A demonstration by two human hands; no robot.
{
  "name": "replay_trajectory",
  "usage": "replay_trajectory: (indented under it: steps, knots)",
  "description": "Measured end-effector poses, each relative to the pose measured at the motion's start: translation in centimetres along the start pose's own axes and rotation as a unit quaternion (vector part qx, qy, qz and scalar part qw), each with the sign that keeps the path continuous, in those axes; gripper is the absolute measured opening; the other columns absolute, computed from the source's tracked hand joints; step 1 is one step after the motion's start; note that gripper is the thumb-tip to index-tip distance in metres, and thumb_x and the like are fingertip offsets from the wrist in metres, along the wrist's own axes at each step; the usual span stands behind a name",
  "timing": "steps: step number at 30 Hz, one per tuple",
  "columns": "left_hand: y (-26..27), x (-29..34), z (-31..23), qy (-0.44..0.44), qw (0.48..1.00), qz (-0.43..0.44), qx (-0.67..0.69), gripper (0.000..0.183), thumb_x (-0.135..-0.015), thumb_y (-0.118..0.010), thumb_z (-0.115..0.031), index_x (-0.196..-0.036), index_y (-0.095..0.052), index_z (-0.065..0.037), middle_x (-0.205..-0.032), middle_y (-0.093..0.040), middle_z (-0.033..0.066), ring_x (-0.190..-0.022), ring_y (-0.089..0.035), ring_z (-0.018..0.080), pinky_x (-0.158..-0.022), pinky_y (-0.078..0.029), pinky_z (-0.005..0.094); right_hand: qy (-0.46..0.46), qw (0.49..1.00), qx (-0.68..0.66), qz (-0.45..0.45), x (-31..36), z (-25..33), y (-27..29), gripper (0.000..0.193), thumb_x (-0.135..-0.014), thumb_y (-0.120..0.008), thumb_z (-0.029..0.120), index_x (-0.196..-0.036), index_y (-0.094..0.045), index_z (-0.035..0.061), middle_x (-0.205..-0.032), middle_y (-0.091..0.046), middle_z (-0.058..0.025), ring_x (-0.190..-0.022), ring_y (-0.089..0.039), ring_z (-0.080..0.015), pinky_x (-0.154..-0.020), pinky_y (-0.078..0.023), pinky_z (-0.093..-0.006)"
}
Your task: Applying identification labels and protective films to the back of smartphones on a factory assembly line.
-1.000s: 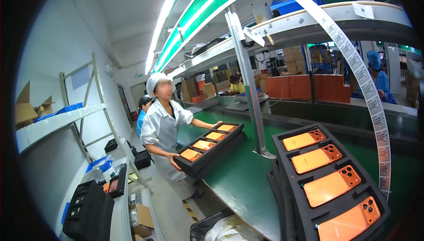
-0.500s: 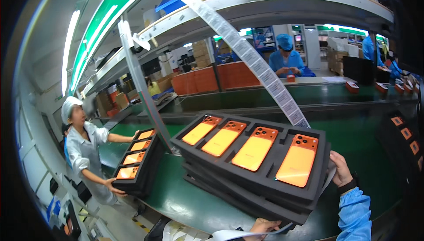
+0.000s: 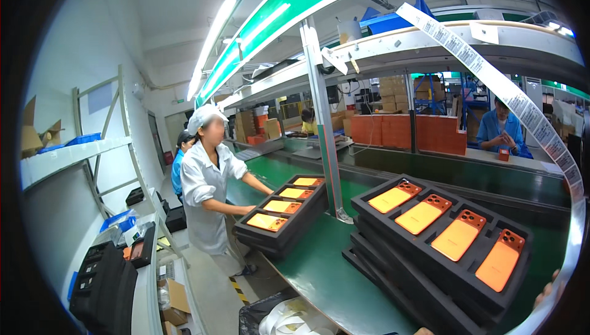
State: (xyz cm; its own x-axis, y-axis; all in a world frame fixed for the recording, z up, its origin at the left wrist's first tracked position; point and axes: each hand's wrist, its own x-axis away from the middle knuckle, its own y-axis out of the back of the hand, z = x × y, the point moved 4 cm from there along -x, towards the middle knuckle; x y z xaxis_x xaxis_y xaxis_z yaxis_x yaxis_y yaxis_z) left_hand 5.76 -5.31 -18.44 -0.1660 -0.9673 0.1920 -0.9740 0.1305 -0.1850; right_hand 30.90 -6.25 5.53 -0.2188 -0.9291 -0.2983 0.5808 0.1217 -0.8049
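In front of me to the right is a stack of black foam trays (image 3: 399, 292). Several orange smartphones (image 3: 460, 235) lie back up in the top tray's cut-outs. My right hand (image 3: 546, 292) is beside the stack's right side. A long label strip (image 3: 568, 212) curves down across it, and its grip is hidden. At the bottom edge, only a sliver of my left hand (image 3: 424, 331) shows by the lowest tray; its fingers cannot be read. A co-worker (image 3: 215, 169) in white has both hands at another stack of foam trays (image 3: 279, 237), also with orange phones.
A metal post (image 3: 324, 120) stands between the two stacks on the green bench (image 3: 326, 280). Overhead runs a shelf (image 3: 418, 39). A bin with white strips (image 3: 295, 319) is below the bench edge. Shelving (image 3: 80, 151) lines the left wall, and another person (image 3: 501, 129) sits across.
The view has turned left, so the scene sits farther right. Both my hands are now mostly out of view or covered. The label strip now curves round the stack's right side.
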Motion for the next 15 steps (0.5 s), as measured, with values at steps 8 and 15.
replay_trajectory:
  steps: [8, 15]
  knots:
    - [-5.9, -1.7, -4.5, 0.1, 0.979, 0.108, 0.14, 0.027, -0.082, -0.07, -0.024, -0.091, -0.065, 0.001, -0.083, -0.062, 0.01, -0.072, -0.057, 0.016, -0.065, -0.045, 0.0282, -0.261, 0.917, 0.138, 0.269, 10.6, -19.7, -14.7, 0.034, -0.093, -0.049, 0.006, -0.124, -0.05, -0.0058, -0.115, -0.06, -0.0173, -0.105, -0.058, -0.0237, -0.095, -0.043, -0.0347]
    - [5.0, 6.3, -9.2, 0.007, 0.87, 0.393, 0.297, 0.07, -0.094, -0.053, -0.035, -0.148, -0.015, -0.015, -0.145, -0.034, 0.0167, -0.116, -0.054, 0.0304, -0.097, -0.046, 0.0429, -0.037, 0.613, 0.416, 0.671, 16.7, -28.8, -14.4, 0.047, -0.096, -0.048, 0.034, -0.124, -0.049, -0.0032, -0.126, -0.051, -0.0206, -0.116, -0.05, -0.031, -0.099, -0.039, -0.0381]
